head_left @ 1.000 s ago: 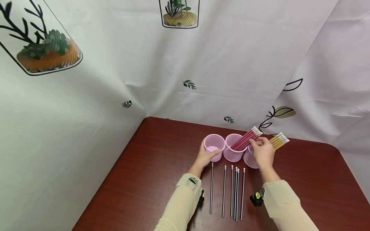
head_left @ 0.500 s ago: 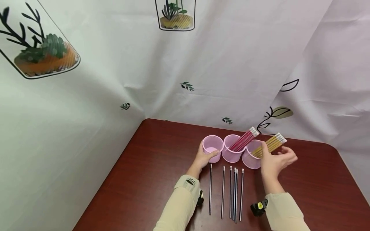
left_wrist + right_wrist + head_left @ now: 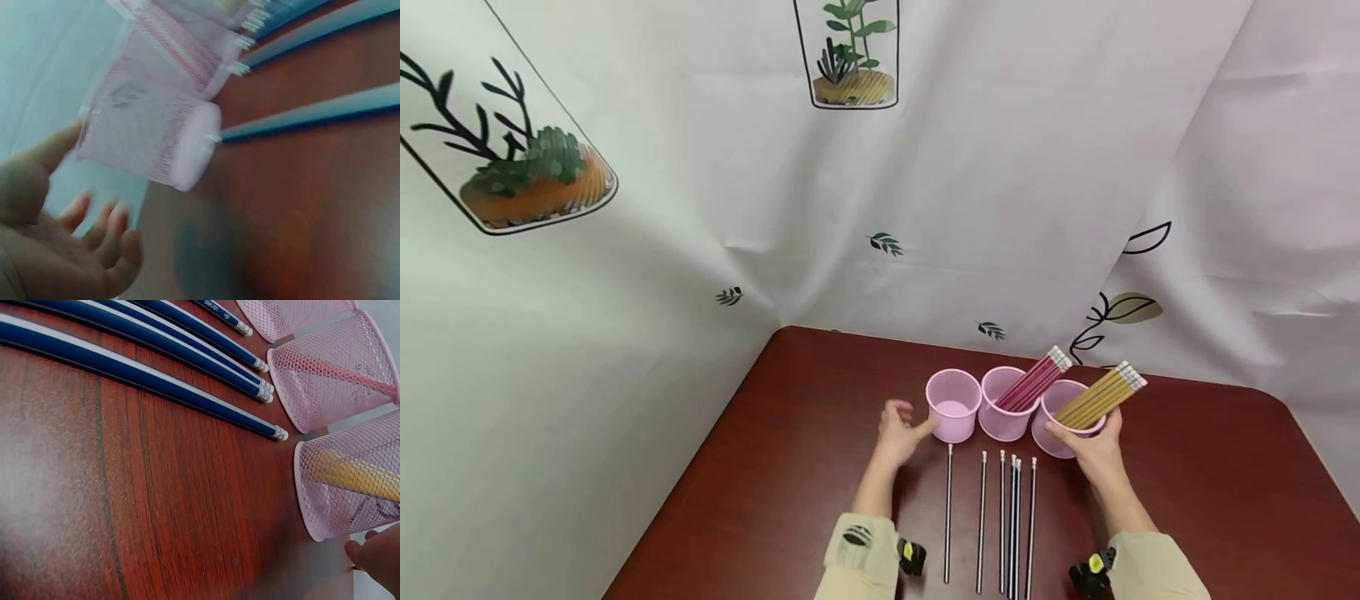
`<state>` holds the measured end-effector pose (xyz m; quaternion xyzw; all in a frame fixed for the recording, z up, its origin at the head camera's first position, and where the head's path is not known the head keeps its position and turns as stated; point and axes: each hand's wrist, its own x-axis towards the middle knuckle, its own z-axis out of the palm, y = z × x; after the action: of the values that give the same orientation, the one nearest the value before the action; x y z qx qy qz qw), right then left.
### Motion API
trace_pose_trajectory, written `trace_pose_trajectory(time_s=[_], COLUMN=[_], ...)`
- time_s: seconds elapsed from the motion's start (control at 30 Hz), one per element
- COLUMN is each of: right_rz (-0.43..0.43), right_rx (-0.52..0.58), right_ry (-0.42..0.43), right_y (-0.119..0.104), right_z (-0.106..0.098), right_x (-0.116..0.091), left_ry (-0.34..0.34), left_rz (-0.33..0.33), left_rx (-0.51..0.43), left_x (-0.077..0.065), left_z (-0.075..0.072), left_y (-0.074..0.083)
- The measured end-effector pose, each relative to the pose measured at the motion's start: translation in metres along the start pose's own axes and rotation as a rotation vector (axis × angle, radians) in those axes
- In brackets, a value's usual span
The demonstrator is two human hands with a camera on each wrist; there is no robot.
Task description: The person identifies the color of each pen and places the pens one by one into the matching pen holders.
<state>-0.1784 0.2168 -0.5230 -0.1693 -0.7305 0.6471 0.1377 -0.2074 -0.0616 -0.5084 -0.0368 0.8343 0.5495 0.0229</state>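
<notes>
Three pink mesh pencil cups stand in a row. The left pencil cup (image 3: 953,425) holds nothing; red pencils (image 3: 1033,383) lean in the middle pencil cup (image 3: 1003,425), yellow pencils (image 3: 1101,398) in the right pencil cup (image 3: 1052,442). My left hand (image 3: 897,437) is beside the left cup with fingers spread; in the left wrist view its thumb (image 3: 59,147) is at the cup's rim, and whether it touches is unclear. My right hand (image 3: 1097,454) grips the right cup from its right side, thumb in front. Part of that hand (image 3: 378,559) shows in the right wrist view.
Several blue-and-silver striped pencils (image 3: 181,381) lie in front of the cups on the brown table (image 3: 790,483), eraser ends toward the cups. A white patterned cloth (image 3: 1000,167) hangs behind and to the left of the table.
My left hand has let go of the left cup and drawn back leftward. My right hand has left the red pencils, passed by the yellow ones and taken hold of the right cup.
</notes>
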Motion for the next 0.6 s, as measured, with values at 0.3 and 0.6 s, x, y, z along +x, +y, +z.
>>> trace_pose_trajectory(time_s=[0.3, 0.6], right_rz=[0.022, 0.067], right_rx=[0.011, 0.041], right_ry=[-0.031, -0.025], right_y=[0.003, 0.002], right_z=[0.006, 0.004], right_x=[-0.002, 0.001], left_ry=[-0.157, -0.162], left_rz=[0.027, 0.078], left_rx=[0.722, 0.845], left_x=[-0.028, -0.025], left_z=[0.027, 0.036], left_y=[-0.018, -0.018])
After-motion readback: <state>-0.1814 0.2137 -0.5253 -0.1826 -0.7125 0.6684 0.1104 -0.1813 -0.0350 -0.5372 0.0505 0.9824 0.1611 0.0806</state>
